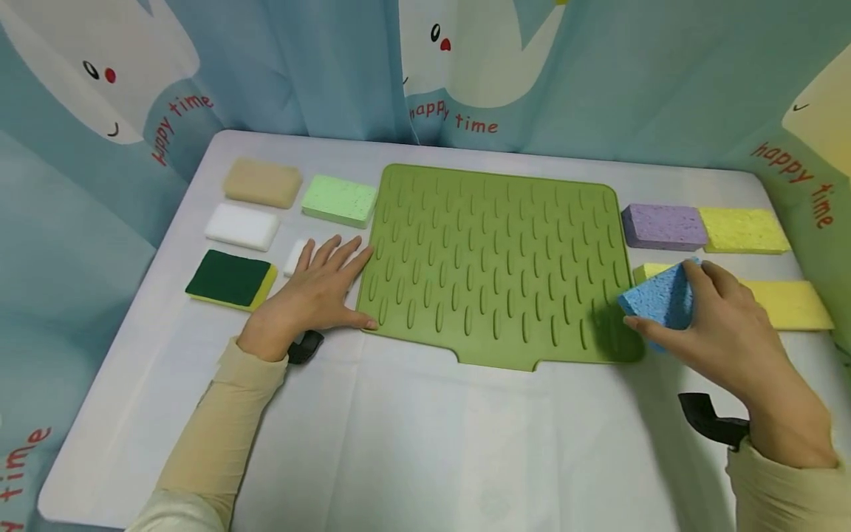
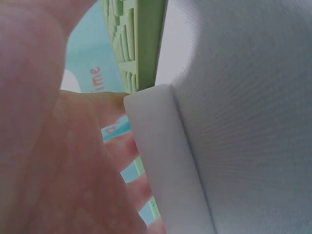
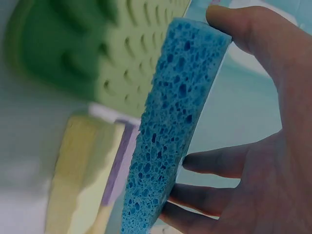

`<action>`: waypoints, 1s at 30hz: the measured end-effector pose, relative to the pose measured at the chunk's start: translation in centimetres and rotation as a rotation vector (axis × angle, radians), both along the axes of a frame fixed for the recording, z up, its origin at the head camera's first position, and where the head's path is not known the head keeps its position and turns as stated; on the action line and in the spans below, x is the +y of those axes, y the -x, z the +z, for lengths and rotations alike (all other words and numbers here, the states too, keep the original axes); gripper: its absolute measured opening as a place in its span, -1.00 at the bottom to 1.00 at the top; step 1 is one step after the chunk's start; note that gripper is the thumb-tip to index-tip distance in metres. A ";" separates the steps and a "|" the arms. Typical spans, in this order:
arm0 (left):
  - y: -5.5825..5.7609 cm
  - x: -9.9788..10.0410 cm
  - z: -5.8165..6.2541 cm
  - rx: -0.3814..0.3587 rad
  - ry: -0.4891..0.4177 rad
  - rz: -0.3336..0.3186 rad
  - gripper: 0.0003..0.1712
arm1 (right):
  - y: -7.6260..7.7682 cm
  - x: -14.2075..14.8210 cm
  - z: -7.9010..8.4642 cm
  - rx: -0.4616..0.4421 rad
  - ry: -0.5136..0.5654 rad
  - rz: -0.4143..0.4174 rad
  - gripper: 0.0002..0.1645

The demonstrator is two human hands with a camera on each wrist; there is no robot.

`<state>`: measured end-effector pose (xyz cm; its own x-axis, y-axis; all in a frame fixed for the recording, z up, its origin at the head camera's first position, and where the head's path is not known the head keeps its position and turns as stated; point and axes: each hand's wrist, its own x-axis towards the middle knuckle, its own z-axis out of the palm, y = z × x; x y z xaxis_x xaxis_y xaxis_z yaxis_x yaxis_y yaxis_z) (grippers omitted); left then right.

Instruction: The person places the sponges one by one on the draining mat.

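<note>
My right hand grips a porous blue sponge between thumb and fingers. The sponge is tilted near the front right corner of a green ridged mat, and its shadow falls on that corner. In the right wrist view the blue sponge stands on its narrow side to the camera, thumb at one end. My left hand lies with fingers spread at the mat's left edge, thumb tip at the front left corner. A small white block is partly hidden under it; the left wrist view shows this white block beside the fingers.
Left of the mat lie a tan sponge, a light green sponge, a white sponge and a green-and-yellow scrubber. At the right are a purple sponge, a yellow sponge and a flat yellow piece.
</note>
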<state>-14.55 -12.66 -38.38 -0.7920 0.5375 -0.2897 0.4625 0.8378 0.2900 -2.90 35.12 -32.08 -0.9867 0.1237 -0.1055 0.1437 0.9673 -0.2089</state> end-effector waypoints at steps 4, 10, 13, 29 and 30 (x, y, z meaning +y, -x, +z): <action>0.0 0.2 0.1 -0.010 -0.001 0.005 0.40 | 0.9 -1.3 0.1 -0.005 0.010 0.050 0.35; 0.1 0.3 0.1 -0.013 -0.004 0.004 0.42 | 1.8 -3.3 -0.1 -0.006 0.025 0.121 0.40; 0.1 0.3 0.1 -0.008 -0.003 0.000 0.44 | 2.2 -4.2 -0.1 -0.006 0.037 0.149 0.41; -0.1 0.3 0.0 -0.006 0.000 0.001 0.56 | 3.5 -7.7 -0.3 0.033 0.069 0.280 0.38; -0.1 0.3 0.0 -0.006 0.002 0.002 0.56 | 3.6 -7.9 -0.3 0.035 0.069 0.290 0.38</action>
<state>-14.46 -12.34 -38.35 -0.7912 0.5352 -0.2960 0.4590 0.8395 0.2909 -6.47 27.19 -32.41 -0.9830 -0.1702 -0.0695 -0.1450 0.9502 -0.2757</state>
